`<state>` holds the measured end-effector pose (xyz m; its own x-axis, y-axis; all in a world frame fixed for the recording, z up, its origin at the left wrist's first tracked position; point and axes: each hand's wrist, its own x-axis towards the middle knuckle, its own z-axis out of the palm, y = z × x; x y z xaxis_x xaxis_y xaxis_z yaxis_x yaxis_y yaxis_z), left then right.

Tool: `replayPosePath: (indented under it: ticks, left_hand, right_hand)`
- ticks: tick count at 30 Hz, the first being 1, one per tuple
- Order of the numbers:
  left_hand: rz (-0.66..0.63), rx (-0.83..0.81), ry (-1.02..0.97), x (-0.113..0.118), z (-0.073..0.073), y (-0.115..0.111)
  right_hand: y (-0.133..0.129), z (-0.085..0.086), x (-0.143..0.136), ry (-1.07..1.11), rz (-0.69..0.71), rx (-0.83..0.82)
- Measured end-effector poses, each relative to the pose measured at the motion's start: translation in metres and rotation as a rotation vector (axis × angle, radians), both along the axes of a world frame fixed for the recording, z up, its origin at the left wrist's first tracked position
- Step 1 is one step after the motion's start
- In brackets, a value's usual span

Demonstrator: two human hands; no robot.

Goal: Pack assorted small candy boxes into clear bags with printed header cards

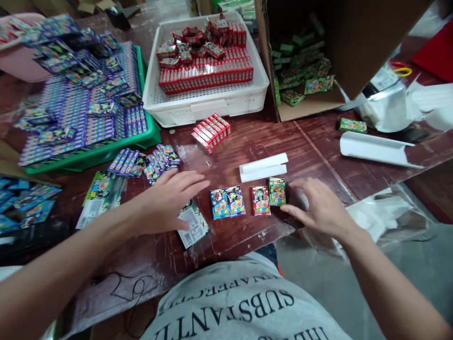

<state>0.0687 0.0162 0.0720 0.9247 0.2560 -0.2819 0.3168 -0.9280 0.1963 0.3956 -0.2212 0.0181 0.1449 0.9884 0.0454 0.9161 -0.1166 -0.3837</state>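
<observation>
Four small candy-like boxes lie face up in a row before me: a blue box (220,204), a purple box (236,201), a red box (261,200) and a green box (277,191). At the row's right end is my right hand (314,205), thumb apart from its bent fingers, with the thumb tip by the green box's lower edge. My left hand (175,198) hovers with spread fingers, holding nothing, over a clear printed bag (194,225) that it partly covers. Behind the row lies a folded white card (264,166).
A green tray (152,134) of purple boxes stands left, a white basket (208,111) of red boxes behind. An open carton (300,111) holds green boxes. Red boxes (211,132) stand on the table (247,236). Another white card (375,148) lies right, above a plastic bag (385,212).
</observation>
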Motion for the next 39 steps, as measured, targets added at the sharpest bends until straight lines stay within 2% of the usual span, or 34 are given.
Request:
replayPosePath:
  ticks: [2,4,8,12,16,21,26,28,30,32,36,39]
  left_hand:
    - [0.012,0.006,0.089,-0.035,-0.003,0.012]
    - [-0.025,-0.022,0.129,-0.055,-0.009,0.012]
    - [-0.096,-0.094,0.075,-0.059,-0.021,-0.005]
    - [-0.078,-0.079,0.015,-0.059,-0.025,-0.016]
    - [0.061,0.025,0.072,-0.075,-0.032,-0.027]
    - [0.241,0.022,0.049,-0.091,-0.045,-0.052]
    - [0.529,0.132,0.012,-0.093,-0.051,-0.076]
    - [0.602,0.156,0.005,-0.093,-0.052,-0.078]
    - [0.598,0.136,-0.019,-0.092,-0.055,-0.075]
    - [0.525,0.074,-0.057,-0.093,-0.058,-0.069]
    - [0.344,-0.075,-0.124,-0.093,-0.064,-0.060]
    - [0.323,-0.116,-0.155,-0.089,-0.066,-0.061]
  right_hand:
    - [0.009,-0.010,0.014,0.014,0.270,0.086]
    - [0.020,-0.022,0.017,0.002,0.406,0.075]
    - [0.038,-0.039,-0.003,-0.019,0.414,0.014]
    - [0.051,-0.035,-0.032,-0.018,0.485,-0.005]
    - [0.072,-0.031,-0.067,-0.022,0.510,0.001]
    - [0.099,-0.034,-0.105,-0.007,0.597,-0.013]
    - [0.103,-0.036,-0.113,0.001,0.575,0.003]
    - [0.102,-0.037,-0.111,0.030,0.634,0.000]
    - [0.102,-0.037,-0.108,0.053,0.745,-0.017]
    - [0.103,-0.037,-0.107,0.068,0.819,-0.032]
    - [0.108,-0.037,-0.107,0.092,0.811,-0.046]
    - [0.109,-0.038,-0.109,0.109,0.769,-0.024]
